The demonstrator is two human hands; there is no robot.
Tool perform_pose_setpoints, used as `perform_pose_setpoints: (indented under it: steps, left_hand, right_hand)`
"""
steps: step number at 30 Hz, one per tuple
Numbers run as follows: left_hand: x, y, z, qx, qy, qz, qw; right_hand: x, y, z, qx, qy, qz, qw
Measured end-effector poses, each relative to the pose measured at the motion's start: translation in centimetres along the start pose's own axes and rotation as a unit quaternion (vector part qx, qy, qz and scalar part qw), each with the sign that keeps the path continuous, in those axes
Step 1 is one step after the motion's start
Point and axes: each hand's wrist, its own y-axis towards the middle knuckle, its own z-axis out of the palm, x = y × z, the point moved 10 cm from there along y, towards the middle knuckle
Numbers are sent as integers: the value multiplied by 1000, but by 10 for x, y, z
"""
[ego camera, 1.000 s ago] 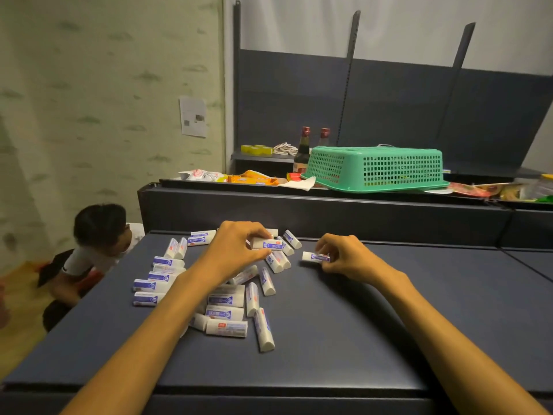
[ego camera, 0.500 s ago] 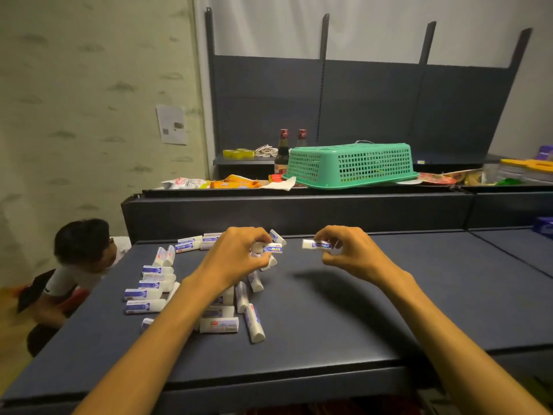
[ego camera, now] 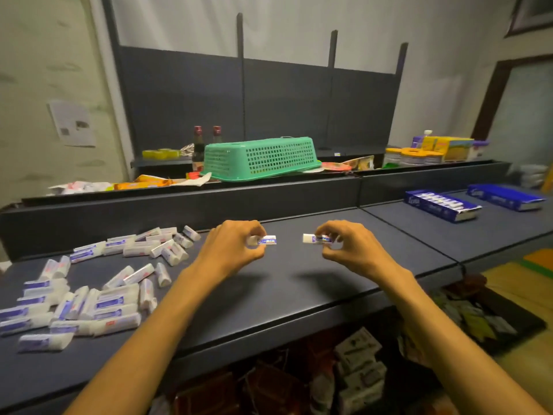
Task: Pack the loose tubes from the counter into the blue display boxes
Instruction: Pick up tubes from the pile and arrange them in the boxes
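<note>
Left hand point(ego camera: 232, 250) pinches a white tube point(ego camera: 267, 240) — long axis running left-right, roughly level, free end pointing right toward the other hand. Tube sticks out of the right side of the grip; fingers curled round its left end, the rest exposed.

Right hand point(ego camera: 348, 245) pinches a second tube point(ego camera: 314, 238), also lying left-right, its white end pointing left. It projects from the left side of that grip; fingertips closed over its right part.

The two tubes face each other end to end, apart, both held just above the dark table point(ego camera: 299, 292).

Loose tubes point(ego camera: 98, 292) — a scattered heap on the table's left side, lying at mixed angles.

Far right, on the adjoining table section: two blue display boxes. The nearer box point(ego camera: 440, 205) shows a row of tubes inside; the farther box point(ego camera: 505, 196) lies just beyond it.

Green basket point(ego camera: 258, 157) upside down on the far ledge.
</note>
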Motion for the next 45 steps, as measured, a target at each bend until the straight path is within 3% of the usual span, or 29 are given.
perform_pose_setpoints:
  steps: [14, 23, 32, 45]
  left_hand:
    - [-241, 43, 121, -4, -39, 80, 996]
    - [-345, 96, 201, 42, -66, 108, 991]
    - [-390, 175, 290, 44, -60, 109, 991]
    - [-375, 297, 364, 29, -30, 24, 999]
  right_hand:
    - [-184, -133, -154, -25, -39, 71, 996]
    - [-296, -170, -214, -32, -34, 109, 993]
    - [-418, -151, -236, -32, -32, 123, 991]
    - [-538, -39, -234, 14, -24, 73, 997]
